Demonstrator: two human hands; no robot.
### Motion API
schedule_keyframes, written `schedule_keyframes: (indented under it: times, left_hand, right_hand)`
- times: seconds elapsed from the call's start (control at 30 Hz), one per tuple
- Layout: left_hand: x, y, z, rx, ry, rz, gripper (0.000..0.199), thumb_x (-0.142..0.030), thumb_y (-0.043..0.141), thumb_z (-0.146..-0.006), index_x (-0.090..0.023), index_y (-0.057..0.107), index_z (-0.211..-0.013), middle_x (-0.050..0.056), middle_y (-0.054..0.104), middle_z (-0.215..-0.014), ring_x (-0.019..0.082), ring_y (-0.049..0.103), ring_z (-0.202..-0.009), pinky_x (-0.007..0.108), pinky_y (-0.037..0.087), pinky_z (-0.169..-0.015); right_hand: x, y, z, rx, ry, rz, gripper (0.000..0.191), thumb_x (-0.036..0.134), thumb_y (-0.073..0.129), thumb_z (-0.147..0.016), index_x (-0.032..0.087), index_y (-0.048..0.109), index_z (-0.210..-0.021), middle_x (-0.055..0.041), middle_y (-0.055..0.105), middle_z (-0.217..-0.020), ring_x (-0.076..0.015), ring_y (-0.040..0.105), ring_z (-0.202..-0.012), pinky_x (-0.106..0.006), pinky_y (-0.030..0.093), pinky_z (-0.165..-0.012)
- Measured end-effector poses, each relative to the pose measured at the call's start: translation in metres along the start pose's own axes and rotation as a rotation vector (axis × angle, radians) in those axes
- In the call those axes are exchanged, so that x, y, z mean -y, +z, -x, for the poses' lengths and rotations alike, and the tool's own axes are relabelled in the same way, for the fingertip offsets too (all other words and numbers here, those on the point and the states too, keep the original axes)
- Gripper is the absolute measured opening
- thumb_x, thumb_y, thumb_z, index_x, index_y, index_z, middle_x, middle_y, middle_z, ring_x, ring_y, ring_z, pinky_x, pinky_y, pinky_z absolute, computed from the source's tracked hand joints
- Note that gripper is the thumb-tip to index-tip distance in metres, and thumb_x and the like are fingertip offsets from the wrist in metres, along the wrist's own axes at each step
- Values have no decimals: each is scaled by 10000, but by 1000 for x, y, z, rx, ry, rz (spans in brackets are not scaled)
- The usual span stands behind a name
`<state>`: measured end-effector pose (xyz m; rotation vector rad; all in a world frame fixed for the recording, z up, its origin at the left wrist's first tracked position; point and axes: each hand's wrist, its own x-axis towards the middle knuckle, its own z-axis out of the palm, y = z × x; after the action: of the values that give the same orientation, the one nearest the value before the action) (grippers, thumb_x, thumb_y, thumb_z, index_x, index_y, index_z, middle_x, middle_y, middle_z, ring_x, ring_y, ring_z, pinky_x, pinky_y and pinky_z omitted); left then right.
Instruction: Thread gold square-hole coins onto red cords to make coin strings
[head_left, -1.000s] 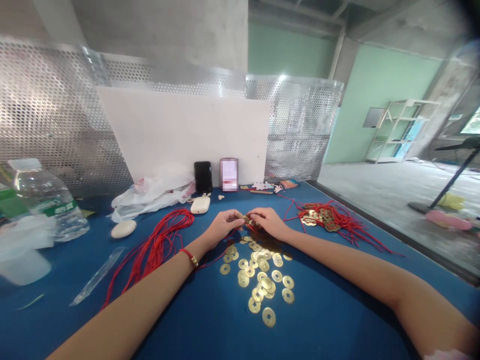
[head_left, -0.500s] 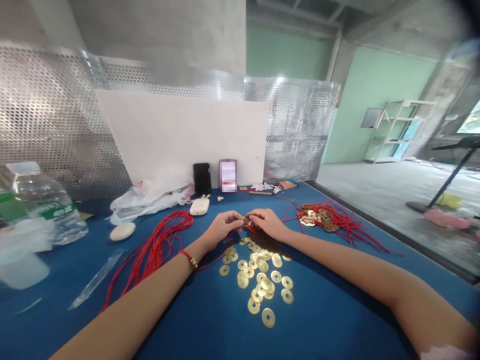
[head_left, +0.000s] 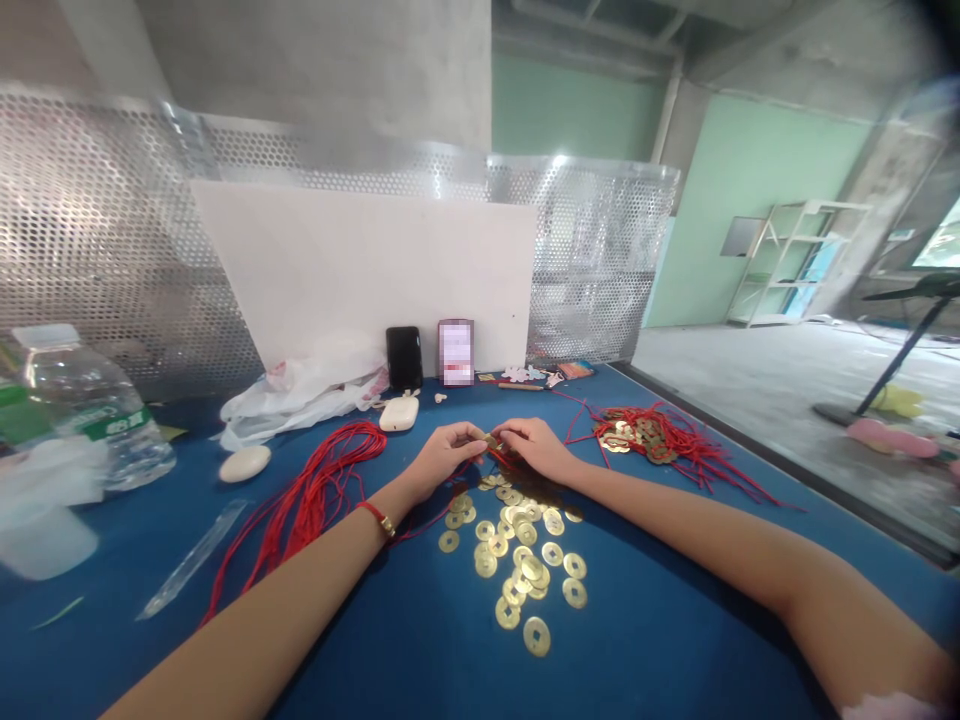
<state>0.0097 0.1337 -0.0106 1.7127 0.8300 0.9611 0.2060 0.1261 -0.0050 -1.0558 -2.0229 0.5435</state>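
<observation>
My left hand pinches a brass coin between thumb and fingertips, just beyond a scatter of loose coins. Close by on the right, my right hand has its fingers bent together on a red cord beside that coin. How the cord runs through or around the coin is too small to make out. Toward me lie many loose brass coins with square holes, some overlapping. A bundle of red cords rests left of my left hand, partly behind my forearm.
Coins tied with red cords form a pile at right. Further left are a white earphone case, a round white case, a clear plastic strip and a water bottle. Two phones lean against a white board.
</observation>
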Motion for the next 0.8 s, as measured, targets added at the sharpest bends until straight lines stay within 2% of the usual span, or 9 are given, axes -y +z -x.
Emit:
schedule_keyframes:
  times: [0.23, 0.43, 0.67, 0.8]
  left_hand:
    - [1, -1, 0, 6, -1, -9, 213, -358, 664, -754, -154, 606, -773, -18, 606, -663, 117, 561, -622, 243, 441, -642]
    - [1, -1, 0, 12, 3, -16, 226, -370, 661, -757, -152, 610, -792, -11, 609, -679, 122, 563, -632, 243, 434, -630]
    - [3, -1, 0, 12, 13, -5, 213, -356, 664, -761, -150, 616, -784, -14, 607, -690, 115, 566, -639, 240, 434, -646]
    - [5, -2, -2, -3, 26, 18, 230, -367, 674, -749, -148, 613, -786, -9, 615, -705, 113, 563, -629, 241, 429, -631]
  right_hand:
    - [0, 0, 0, -5, -6, 22, 259, 173, 457, -866, 178, 714, -896, -41, 728, -904, -170, 649, -827, -283, 454, -806]
    - [0, 0, 2, -12, -56, -26, 264, 216, 466, -879, 191, 693, -1011, -50, 708, -1031, -184, 638, -955, -307, 451, -875]
    - [1, -1, 4, 38, -100, -55, 270, 257, 450, -903, 183, 684, -1015, -46, 706, -1010, -172, 630, -924, -284, 448, -843]
    - [2, 0, 7, 115, -136, 6, 288, 285, 471, -895, 183, 645, -1100, -38, 704, -962, -155, 629, -817, -245, 446, -728]
